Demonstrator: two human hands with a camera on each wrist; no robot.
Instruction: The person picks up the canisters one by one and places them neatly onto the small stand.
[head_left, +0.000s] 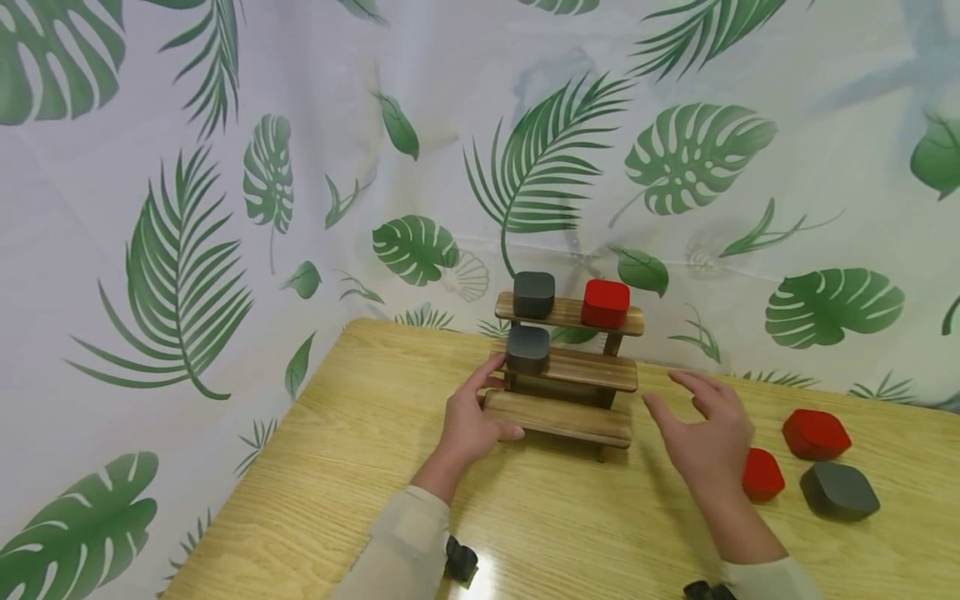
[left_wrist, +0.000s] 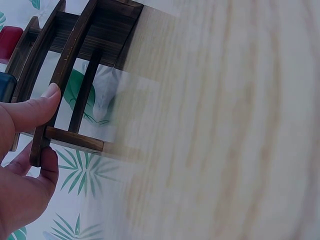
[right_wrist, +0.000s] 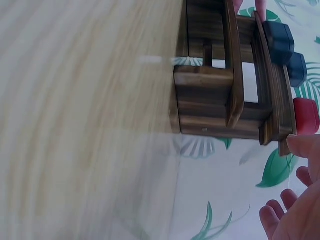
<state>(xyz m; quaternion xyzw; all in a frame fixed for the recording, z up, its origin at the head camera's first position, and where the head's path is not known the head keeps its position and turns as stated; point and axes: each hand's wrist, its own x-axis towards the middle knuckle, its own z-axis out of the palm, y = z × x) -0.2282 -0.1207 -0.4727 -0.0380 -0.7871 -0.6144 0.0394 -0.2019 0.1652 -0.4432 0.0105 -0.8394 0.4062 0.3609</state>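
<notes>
Leaf-print backdrop (head_left: 315, 50) behind everything, pale wood table (head_left: 390, 400) under the hands. Next biggest: three-tier wooden stand (head_left: 562, 419), between the two grips, upright as I see it from here. Left hand (head_left: 468, 429) pinches its bottom shelf at the near end, thumb on top, fingers curled beneath. Right hand (head_left: 705, 429) off the stand's other end, thumb and fingers spread wide, nothing held.

Blocks: upper dark block (head_left: 534, 295) and shelf red block (head_left: 606, 303) on the top tier, above and beyond the left grip; middle dark block (head_left: 528, 350) just beside the left fingertips. Outside the right hand: near red block (head_left: 762, 476), partly hidden, far red block (head_left: 817, 434), loose dark block (head_left: 839, 491).

Risks, my guess: lifting or tugging at one end could tilt the stand and slide blocks off; left fingertips could nudge the middle one; right wrist swinging outward could knock the near red one.
</notes>
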